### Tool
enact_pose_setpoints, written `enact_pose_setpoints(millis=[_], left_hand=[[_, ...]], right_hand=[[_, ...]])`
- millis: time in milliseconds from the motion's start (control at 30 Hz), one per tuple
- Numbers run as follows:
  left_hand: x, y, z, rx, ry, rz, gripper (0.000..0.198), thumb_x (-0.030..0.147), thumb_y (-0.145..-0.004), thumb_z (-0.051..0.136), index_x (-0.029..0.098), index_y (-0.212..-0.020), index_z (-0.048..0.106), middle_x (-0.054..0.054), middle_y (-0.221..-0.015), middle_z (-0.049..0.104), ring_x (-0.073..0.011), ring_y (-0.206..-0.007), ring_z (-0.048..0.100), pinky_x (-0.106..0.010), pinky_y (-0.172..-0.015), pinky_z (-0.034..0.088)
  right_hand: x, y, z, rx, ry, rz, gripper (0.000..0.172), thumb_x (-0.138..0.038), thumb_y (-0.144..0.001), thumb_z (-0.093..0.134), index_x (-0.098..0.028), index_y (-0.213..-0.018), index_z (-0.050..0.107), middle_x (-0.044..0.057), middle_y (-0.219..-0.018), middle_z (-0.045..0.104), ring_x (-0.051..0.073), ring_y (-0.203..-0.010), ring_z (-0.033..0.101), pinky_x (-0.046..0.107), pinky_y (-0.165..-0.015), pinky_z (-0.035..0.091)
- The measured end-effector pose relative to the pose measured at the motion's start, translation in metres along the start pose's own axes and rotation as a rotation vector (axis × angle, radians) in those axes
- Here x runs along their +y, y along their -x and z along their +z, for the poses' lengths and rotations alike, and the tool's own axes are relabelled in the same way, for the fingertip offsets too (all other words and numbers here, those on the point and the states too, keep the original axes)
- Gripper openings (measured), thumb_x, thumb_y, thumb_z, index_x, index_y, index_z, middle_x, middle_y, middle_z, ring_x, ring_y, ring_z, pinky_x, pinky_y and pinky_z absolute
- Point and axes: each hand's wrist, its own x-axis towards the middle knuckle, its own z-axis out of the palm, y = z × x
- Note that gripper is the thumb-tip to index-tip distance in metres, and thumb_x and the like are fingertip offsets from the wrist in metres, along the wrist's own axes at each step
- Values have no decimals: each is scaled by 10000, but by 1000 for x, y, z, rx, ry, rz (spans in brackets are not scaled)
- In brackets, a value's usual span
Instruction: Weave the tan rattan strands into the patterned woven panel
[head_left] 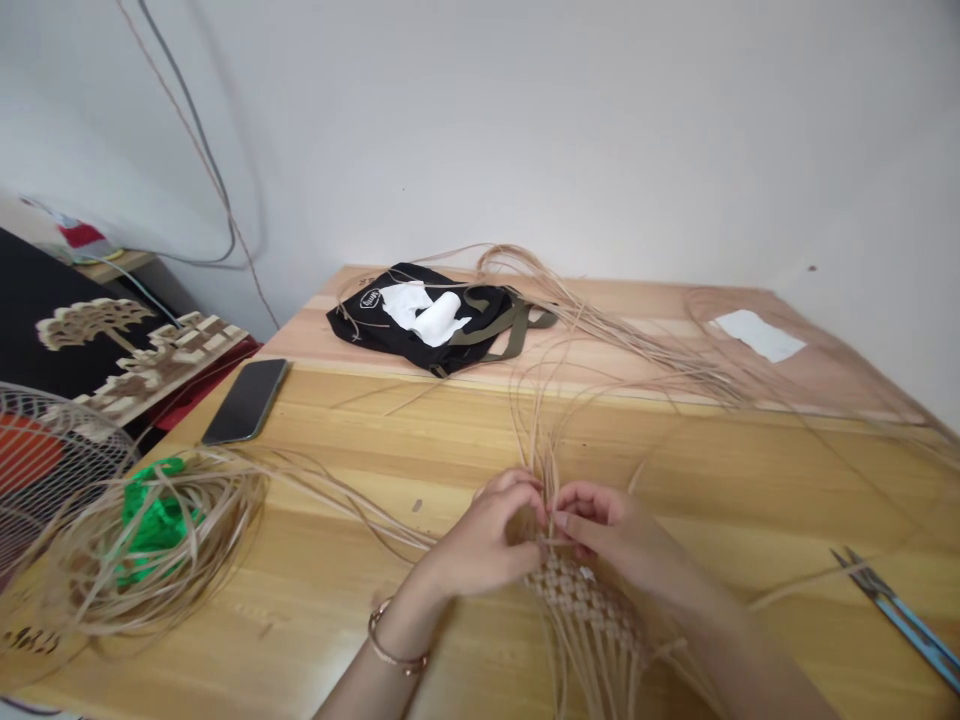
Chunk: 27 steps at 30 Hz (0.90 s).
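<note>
A woven piece of tan strands lies near the front centre of the wooden table, knotted in a lattice with loose strands running toward the back and the front. My left hand, with a bracelet on its wrist, is at the left of its upper edge, fingers curled round some upright strands. Close beside it on the right, my right hand pinches strands between thumb and fingers. The fingertips nearly meet just above the knotted part. Which strand each hand holds is too fine to tell.
A coil of strands with green plastic lies at left, below a phone. Behind are a black bag, white tissue, more long strands and white paper. Blue-handled snips lie right; a fan stands far left.
</note>
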Motion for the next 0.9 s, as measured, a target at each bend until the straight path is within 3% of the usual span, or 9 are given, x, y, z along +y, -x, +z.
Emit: enact_pose_setpoints(millis=[200,300,367,433,533,600,667,767,900], left_hand=[[-9,-3,0,-80,20,54,156,68,-618,552,178,-720,594,-43,-1032,523,-210,-1153,367,-338,-998,237],[-14,-3,1,-66,82,43,111,87,-639,561,178,-693,594,-48,-1052,522,-209,-1184,339,-343,-1006,222],[-16,-3,1,-61,121,35,85,96,-650,563,170,-677,594,-55,-1064,519,-206,-1190,332,-339,-1010,215],[-17,-4,1,-57,159,20,78,90,-649,561,162,-659,591,-60,-1068,519,-204,-1191,332,-336,-1010,212],[-17,-5,1,-55,243,7,106,56,-626,553,159,-629,580,-54,-1056,529,-197,-1175,352,-325,-1001,229],[-17,-5,1,-56,299,19,112,54,-621,551,163,-620,576,-48,-1046,537,-190,-1155,374,-315,-991,245],[-18,-6,1,-59,334,24,96,72,-624,559,165,-616,578,-45,-1041,542,-186,-1137,391,-308,-982,257],[-20,-6,1,-67,361,11,78,93,-623,569,169,-612,584,-40,-1038,547,-188,-1127,398,-306,-977,260],[-22,-6,1,-66,384,-4,68,108,-618,571,172,-608,588,-35,-1046,544,-190,-1124,398,-300,-976,259]], right_hand=[[-5,0,-5,-53,-93,56,258,-330,-692,615,-132,-843,548,-3,-670,577,69,-559,503,221,-574,405],[-3,6,-13,-37,43,20,393,-324,-662,641,-156,-992,509,-4,-750,558,74,-567,512,226,-569,425],[0,16,-18,43,290,-80,469,-288,-664,633,-190,-1089,459,-2,-792,547,81,-567,513,216,-539,430],[3,27,-21,151,642,-222,420,-231,-710,568,-216,-1114,452,12,-821,564,90,-552,520,214,-512,431],[10,41,-23,284,1196,-605,249,-159,-792,410,-212,-999,539,45,-827,617,135,-609,571,248,-542,447],[14,46,-23,330,1449,-871,259,-127,-827,344,-191,-918,578,69,-820,638,166,-700,587,277,-616,451],[18,46,-24,341,1583,-1003,272,-116,-847,332,-172,-905,592,86,-820,643,177,-762,578,298,-685,436],[21,42,-31,345,1664,-1055,262,-119,-858,351,-162,-950,592,93,-829,645,177,-792,560,313,-724,411],[19,36,-43,251,1727,-1101,311,-113,-867,312,-184,-1009,579,75,-850,650,166,-780,557,310,-712,400]])
